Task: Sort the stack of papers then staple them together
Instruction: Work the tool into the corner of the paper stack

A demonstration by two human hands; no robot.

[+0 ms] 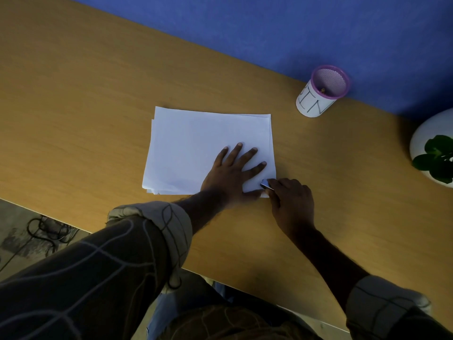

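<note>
The papers (pixel 196 148) lie as a loose white stack on the bench (pixel 85 106), about midway between its far edge along the blue wall (pixel 318 33) and its near edge. The sheets are not squared up: lower ones peek out at the stack's left side, near-left corner and far-right corner.

The left hand (pixel 232 173) lies flat on the stack's near-right part, palm down, fingers spread and pointing toward the far edge, thumb along the stack's near edge. Its grip holds nothing; it only presses the papers against the bench.

The right hand (pixel 291 202) sits at the stack's near-right corner, closed around a small stapler (pixel 266 184), of which only a shiny metal tip shows past the fingers. That tip lies over the corner of the papers, just beside the left thumb. Whether the paper sits between the stapler's jaws cannot be told.

Near the far edge, to the right of the papers and well apart from them, stands a cup (pixel 321 92) with a pink mesh rim and a white paper wrap with hand lettering. At the right edge of the bench is a white pot (pixel 421 138) with green leaves
</note>
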